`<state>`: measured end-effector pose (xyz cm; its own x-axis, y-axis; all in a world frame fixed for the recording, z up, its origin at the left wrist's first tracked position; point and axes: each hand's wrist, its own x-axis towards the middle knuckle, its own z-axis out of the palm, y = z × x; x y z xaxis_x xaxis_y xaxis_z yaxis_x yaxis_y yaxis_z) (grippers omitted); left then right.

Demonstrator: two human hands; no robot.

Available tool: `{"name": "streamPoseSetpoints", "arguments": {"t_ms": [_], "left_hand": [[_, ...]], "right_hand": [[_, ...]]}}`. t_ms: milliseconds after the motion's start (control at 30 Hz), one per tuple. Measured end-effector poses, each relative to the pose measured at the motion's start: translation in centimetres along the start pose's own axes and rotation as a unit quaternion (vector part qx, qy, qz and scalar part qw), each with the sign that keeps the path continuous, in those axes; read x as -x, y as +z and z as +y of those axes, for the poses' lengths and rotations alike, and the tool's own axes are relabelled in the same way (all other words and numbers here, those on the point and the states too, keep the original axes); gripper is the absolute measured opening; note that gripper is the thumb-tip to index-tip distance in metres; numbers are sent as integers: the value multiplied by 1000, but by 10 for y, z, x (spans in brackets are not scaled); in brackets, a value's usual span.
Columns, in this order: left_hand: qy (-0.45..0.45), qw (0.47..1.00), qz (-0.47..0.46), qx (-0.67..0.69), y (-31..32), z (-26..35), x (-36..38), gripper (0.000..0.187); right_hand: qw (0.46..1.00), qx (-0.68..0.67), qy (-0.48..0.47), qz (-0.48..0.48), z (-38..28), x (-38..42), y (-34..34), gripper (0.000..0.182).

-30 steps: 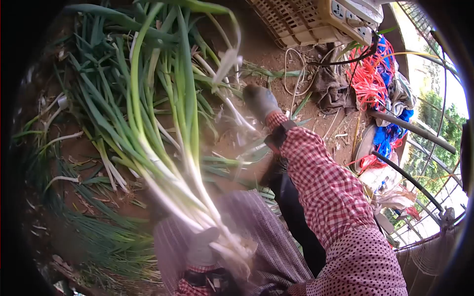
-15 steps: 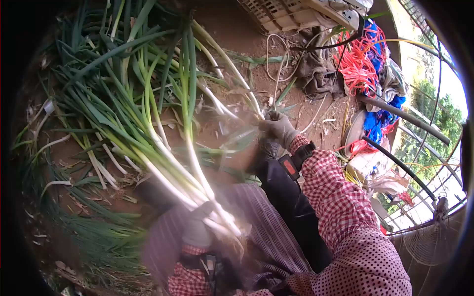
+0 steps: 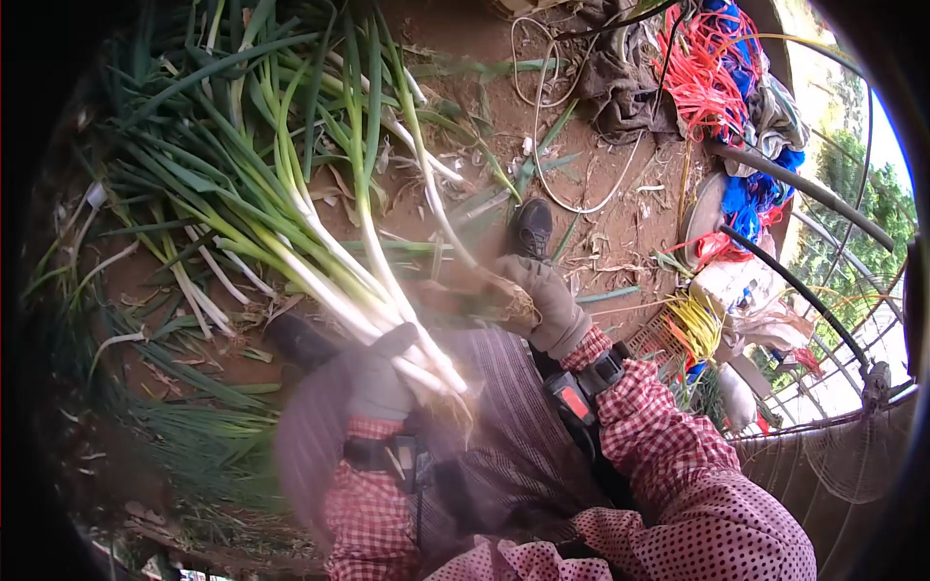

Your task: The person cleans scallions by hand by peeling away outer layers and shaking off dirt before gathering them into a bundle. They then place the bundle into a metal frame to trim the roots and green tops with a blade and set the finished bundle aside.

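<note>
A bunch of green onions (image 3: 334, 305), white stalks towards me and green leaves to the upper left, lies across my left hand (image 3: 378, 378). That gloved hand is closed round the stalks above the striped cloth on my lap. Right of the bunch, my gloved right hand (image 3: 544, 305) grips the root end of a single green onion (image 3: 441, 218), whose leaves reach up to the top. Its fingers are partly blurred. The roots of the held bunch hang over the lap cloth (image 3: 504, 397).
More green onions (image 3: 184, 455) lie on the soil at the left. A shoe (image 3: 531, 229) rests beyond my right hand. Red strings (image 3: 699, 82), a pale cord loop (image 3: 581, 208), yellow strands (image 3: 699, 329) and a dark pole (image 3: 804, 194) are on the right.
My right hand has come down and towards my lap, bringing the single onion's root end nearer the bunch. My left hand still holds the bunch. The view has shifted slightly.
</note>
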<state>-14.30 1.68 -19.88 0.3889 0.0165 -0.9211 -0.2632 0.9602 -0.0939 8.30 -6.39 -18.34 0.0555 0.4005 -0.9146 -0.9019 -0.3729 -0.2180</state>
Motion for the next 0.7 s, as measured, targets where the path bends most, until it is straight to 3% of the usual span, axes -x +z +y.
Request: {"name": "streamPoseSetpoints", "arguments": {"t_ms": [33,67,167,233,300,367,500,567,633,700], "left_hand": [[-14,1000,18,8,-3,-3,-1,41],[-28,999,35,15,-4,-5,-2,41],[-86,978,-130,142,2,3,8,40],[-115,943,-248,188,2,9,7,42],[-127,930,-281,202,5,9,9,47],[-71,965,-209,142,-10,-4,0,45],[0,999,-49,22,-14,-21,-9,29],[38,999,-24,-7,4,-19,-4,21],[53,998,15,-27,20,-14,2,24],[61,996,63,-4,46,-9,8,27]], "right_hand": [[993,-92,50,-49,-9,14,16,27],[992,-103,62,-21,-5,18,19,27],[974,-193,115,22,7,18,19,31],[961,-262,64,-67,14,14,5,29],[951,-300,38,-59,17,15,-3,30],[939,-335,18,-73,20,18,-4,31],[927,-353,124,-39,33,31,4,38],[882,-364,86,-286,57,20,-1,32],[978,-186,58,-77,37,33,27,25],[988,-63,32,134,31,29,51,25]]}}
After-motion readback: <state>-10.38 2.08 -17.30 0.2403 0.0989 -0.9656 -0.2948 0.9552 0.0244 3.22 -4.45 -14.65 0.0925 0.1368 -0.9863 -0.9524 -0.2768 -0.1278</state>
